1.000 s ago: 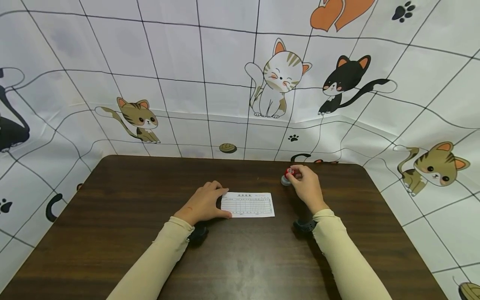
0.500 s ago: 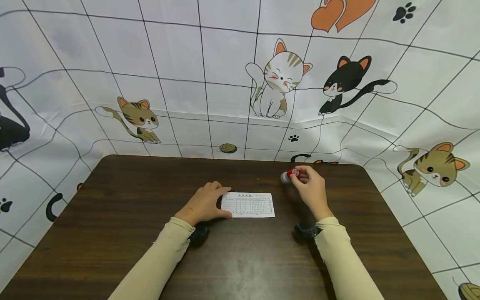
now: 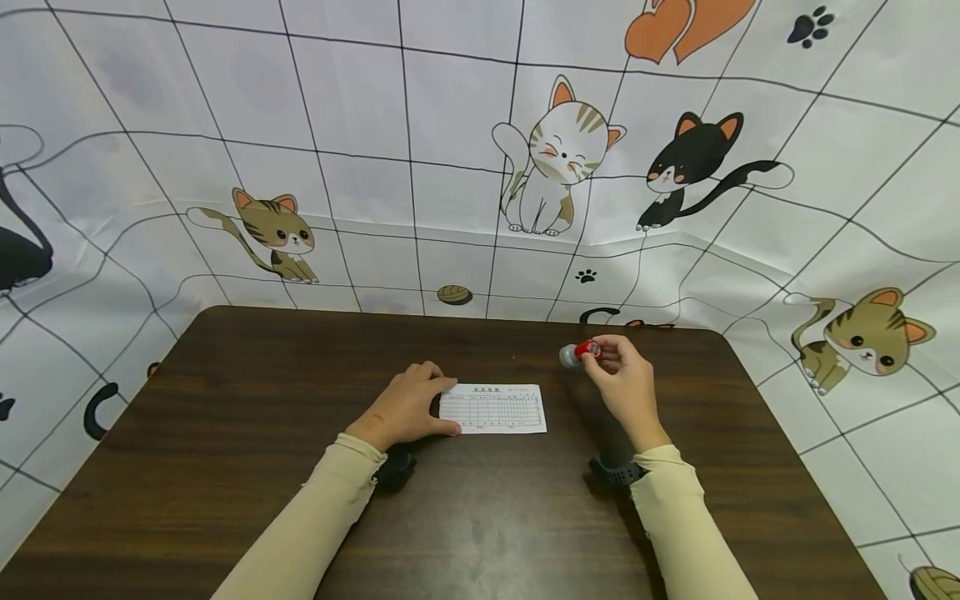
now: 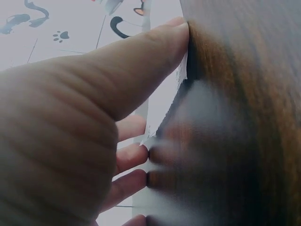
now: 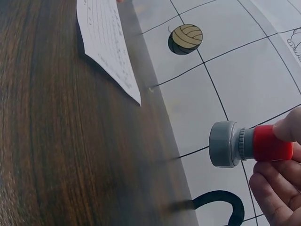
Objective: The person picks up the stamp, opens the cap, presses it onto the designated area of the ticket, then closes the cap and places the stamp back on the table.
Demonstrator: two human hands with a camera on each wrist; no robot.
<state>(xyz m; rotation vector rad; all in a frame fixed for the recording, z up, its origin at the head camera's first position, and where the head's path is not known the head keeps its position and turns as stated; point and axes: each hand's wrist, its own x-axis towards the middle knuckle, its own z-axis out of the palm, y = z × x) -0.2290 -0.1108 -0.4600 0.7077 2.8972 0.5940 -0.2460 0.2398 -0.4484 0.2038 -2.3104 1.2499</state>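
A printed paper form with a ruled grid lies on the table. My left hand rests at its left end; in the left wrist view the thumb lies along the paper's edge, and the fingertips touch the tabletop. To the right and further back, my right hand pinches a small round stamp by its red handle between thumb and fingers. Its grey round end points left, and the stamp is tilted on its side, apart from the tabletop in the right wrist view. Whatever is under the grey end is hidden.
The dark wooden table reaches back to a white curtain printed with cats and grid lines. A dark band sits at the right wrist, and another dark device is under the left wrist.
The right hand has tipped the stamp from nearly upright to lying sideways, its red handle swinging right, and has itself shifted slightly right. The left hand and the form keep their places.
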